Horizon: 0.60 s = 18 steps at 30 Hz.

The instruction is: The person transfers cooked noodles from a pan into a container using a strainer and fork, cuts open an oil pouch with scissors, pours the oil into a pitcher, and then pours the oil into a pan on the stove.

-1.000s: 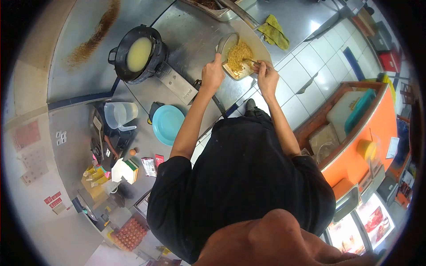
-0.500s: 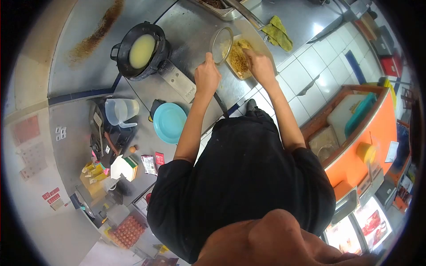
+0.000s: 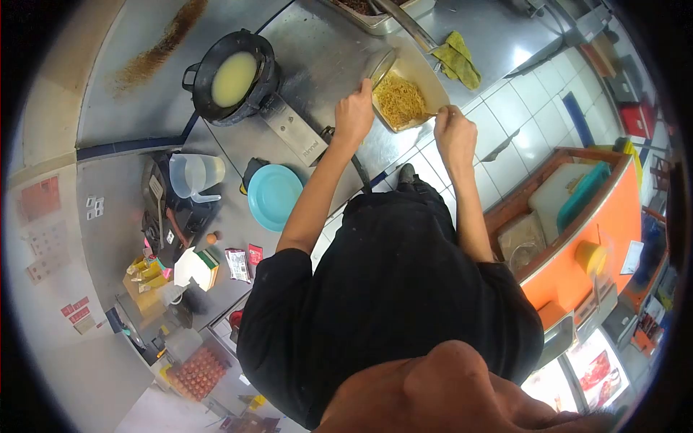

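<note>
My left hand (image 3: 354,114) is closed on a round, thin-rimmed strainer (image 3: 384,68), which tilts over the left edge of a rectangular tray (image 3: 430,85). Thin yellow noodle-like food (image 3: 401,101) lies in this tray. At the tray's near right corner, my right hand (image 3: 455,137) has its fingers closed; a short brownish piece shows beside them, too small to name. To the left, a black wok (image 3: 204,85) holds pale yellow liquid (image 3: 234,79) on a stove (image 3: 292,130).
A blue plate (image 3: 276,198) and a clear plastic jug (image 3: 206,173) stand on the counter at left. A green cloth (image 3: 457,60) lies beyond the tray, near a metal pan (image 3: 382,25). An orange counter (image 3: 577,249) stands to the right, past white floor tiles.
My right hand has come out of the tray towards its near right corner. My left hand has shifted right, and the strainer now appears more edge-on over the tray.
</note>
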Each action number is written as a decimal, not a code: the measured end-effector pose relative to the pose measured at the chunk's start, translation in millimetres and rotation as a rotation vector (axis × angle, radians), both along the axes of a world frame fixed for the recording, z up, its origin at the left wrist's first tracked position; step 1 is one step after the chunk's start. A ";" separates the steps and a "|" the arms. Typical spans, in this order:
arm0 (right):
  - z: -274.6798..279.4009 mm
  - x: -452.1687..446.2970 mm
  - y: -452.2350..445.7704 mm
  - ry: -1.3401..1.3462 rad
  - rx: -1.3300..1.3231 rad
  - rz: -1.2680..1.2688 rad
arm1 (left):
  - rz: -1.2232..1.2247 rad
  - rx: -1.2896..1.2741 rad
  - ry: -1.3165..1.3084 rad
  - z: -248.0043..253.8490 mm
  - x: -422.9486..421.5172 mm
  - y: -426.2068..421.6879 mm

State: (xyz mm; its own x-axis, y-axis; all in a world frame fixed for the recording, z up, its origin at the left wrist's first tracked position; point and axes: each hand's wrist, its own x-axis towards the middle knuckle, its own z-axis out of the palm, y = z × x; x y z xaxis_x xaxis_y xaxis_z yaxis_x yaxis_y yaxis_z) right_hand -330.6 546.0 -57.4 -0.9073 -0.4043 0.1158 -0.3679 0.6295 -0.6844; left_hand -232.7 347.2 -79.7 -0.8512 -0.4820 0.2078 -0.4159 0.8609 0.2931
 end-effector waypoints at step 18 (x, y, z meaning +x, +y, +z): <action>-15.0 -1.3 -19.2 -0.312 -0.670 0.011 | 0.027 0.291 0.135 14.0 21.9 4.7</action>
